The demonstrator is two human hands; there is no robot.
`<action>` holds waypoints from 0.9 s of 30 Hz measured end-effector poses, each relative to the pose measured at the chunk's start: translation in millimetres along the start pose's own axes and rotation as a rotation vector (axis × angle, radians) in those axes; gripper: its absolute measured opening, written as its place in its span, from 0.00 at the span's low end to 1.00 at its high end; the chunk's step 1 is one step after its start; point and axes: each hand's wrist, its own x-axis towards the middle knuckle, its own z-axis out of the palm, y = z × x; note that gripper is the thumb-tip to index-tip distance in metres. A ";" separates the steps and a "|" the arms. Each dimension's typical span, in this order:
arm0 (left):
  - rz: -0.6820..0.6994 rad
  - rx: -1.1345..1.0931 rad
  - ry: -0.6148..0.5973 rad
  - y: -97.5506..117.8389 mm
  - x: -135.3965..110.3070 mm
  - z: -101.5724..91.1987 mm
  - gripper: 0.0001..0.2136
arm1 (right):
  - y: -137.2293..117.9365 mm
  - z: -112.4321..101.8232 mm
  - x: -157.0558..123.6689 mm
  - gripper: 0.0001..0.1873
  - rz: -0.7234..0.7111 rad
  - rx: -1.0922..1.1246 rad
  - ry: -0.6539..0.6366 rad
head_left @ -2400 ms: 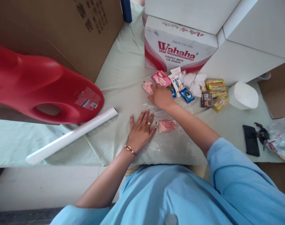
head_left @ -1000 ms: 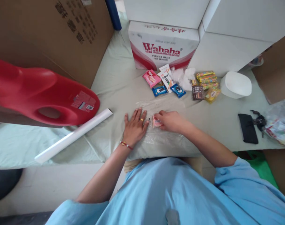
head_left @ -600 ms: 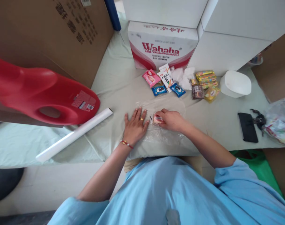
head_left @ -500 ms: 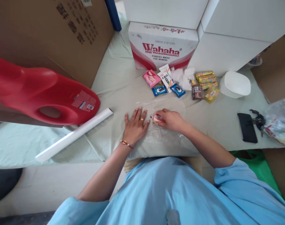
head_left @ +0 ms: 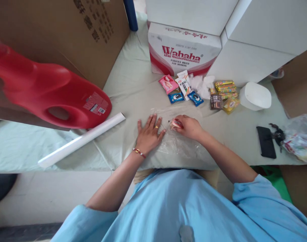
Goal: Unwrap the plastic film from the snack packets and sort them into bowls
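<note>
My left hand (head_left: 149, 132) lies flat with fingers spread on a clear plastic bag (head_left: 180, 149) spread over the pale green cloth (head_left: 133, 87). My right hand (head_left: 188, 126) is closed around a small pink snack packet (head_left: 175, 124) just right of the left fingertips, on the bag. Farther back lies a cluster of snacks: a pink wafer packet (head_left: 168, 84), a white packet (head_left: 184, 84), two blue cookie packets (head_left: 176, 97) (head_left: 195, 98), a brown cocoa bar (head_left: 215, 101) and yellow candy packets (head_left: 226, 87).
A Wahaha water carton (head_left: 183, 50) and white boxes (head_left: 254, 43) stand at the back. A red plastic seat (head_left: 49, 90) and a brown carton (head_left: 67, 30) fill the left, with a white paper roll (head_left: 80, 141) in front. A white tub (head_left: 255, 95), black phone (head_left: 265, 146) and filled plastic bag (head_left: 299, 137) lie right.
My right hand came back from the far snack pile with a pink packet and now holds it on the plastic bag. The left hand stayed flat in place.
</note>
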 end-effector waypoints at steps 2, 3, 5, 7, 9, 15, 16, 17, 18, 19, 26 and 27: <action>0.003 -0.011 0.006 -0.2 -0.1 0.0 0.30 | -3.2 -0.1 0.6 0.23 -0.015 0.005 0.005; 0.004 -0.017 0.009 -0.6 0.2 0.1 0.30 | -6.2 0.3 0.2 0.23 -0.038 -0.005 -0.005; 0.009 -0.034 0.011 -2.3 1.0 0.7 0.30 | -13.1 1.9 -1.5 0.24 -0.080 -0.042 -0.033; 0.015 -0.057 0.013 -5.7 1.2 1.7 0.30 | -17.6 3.3 -4.1 0.26 -0.108 -0.061 -0.054; 0.012 -0.091 0.051 -10.9 -0.9 2.2 0.30 | -16.3 3.2 -8.1 0.30 -0.138 -0.035 -0.061; 0.284 -0.248 0.357 -31.1 -36.0 -9.0 0.26 | 24.8 2.1 -51.0 0.23 -0.232 0.203 0.155; 0.365 -0.295 0.343 -34.2 -45.1 -11.8 0.25 | 34.2 5.6 -64.0 0.18 -0.273 0.241 0.179; 0.424 -0.338 0.305 -37.2 -54.2 -14.0 0.25 | 43.0 11.3 -77.8 0.14 -0.315 0.270 0.185; 0.458 -0.368 0.256 -40.3 -62.7 -15.2 0.24 | 51.0 19.0 -92.0 0.13 -0.353 0.289 0.181; 0.472 -0.383 0.199 -43.5 -70.3 -15.3 0.24 | 57.7 28.7 -105.8 0.15 -0.375 0.303 0.183; 0.427 -0.421 -0.036 -61.0 -73.7 -11.7 0.08 | 67.2 82.7 -149.1 0.08 -0.309 0.366 0.364; 0.405 -0.466 -0.056 -61.3 -67.0 -16.3 0.10 | 67.2 78.8 -145.6 0.09 -0.311 0.387 0.367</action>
